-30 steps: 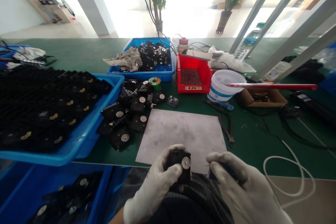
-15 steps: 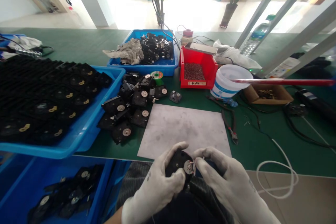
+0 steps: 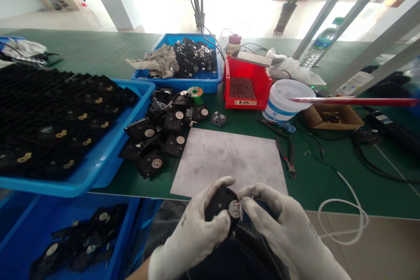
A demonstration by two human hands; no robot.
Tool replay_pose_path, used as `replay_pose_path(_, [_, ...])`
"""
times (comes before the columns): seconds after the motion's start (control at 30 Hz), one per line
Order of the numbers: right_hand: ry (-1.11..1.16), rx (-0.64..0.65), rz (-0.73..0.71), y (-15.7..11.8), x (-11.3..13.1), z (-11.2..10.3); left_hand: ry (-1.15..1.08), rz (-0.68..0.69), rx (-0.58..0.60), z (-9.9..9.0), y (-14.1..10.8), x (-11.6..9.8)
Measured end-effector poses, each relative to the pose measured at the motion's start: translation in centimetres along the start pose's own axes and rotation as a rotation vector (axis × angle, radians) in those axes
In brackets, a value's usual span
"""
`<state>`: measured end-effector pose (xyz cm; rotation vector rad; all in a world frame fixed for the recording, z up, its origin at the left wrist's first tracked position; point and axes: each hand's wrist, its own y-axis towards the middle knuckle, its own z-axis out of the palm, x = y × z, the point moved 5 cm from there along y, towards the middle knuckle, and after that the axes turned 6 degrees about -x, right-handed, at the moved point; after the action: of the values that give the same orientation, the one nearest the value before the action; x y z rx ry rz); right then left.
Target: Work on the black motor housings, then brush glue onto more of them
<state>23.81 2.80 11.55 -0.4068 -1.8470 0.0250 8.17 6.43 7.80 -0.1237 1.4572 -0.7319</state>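
Note:
My left hand, in a white glove, is closed around a black plastic part with a round silver metal disc on its face. The part is held above my lap, just off the table's front edge. My right hand, also gloved, pinches at the disc's right side with thumb and forefinger. A small thin piece with a bit of red shows at those fingertips; its kind is too small to make out. Similar black parts with silver discs lie piled on the table left of a white sheet.
A large blue tray of black parts stands at left, another blue bin below it. Behind are a blue tray, a red bin of small pieces and a white bucket. Cutting pliers lie right of the sheet.
The view has shifted very slightly. Both hands keep the same hold on the black part, with only a tiny movement at the right fingertips.

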Motion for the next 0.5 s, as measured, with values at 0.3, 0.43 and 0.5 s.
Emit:
replay_pose_path(0.3, [-0.002,0.010,0.017,-0.25,-0.05,0.07,0.056,0.048,-0.007,-0.20,-0.09,-0.05])
replay_pose_path(0.43, [-0.009,0.021,0.010,-0.27,0.08,0.12,0.084,0.110,-0.011,-0.49,-0.07,-0.21])
replay_pose_path(0.5, [-0.004,0.011,0.018,-0.25,0.07,0.06,0.088,0.120,-0.015,-0.57,-0.16,-0.28])
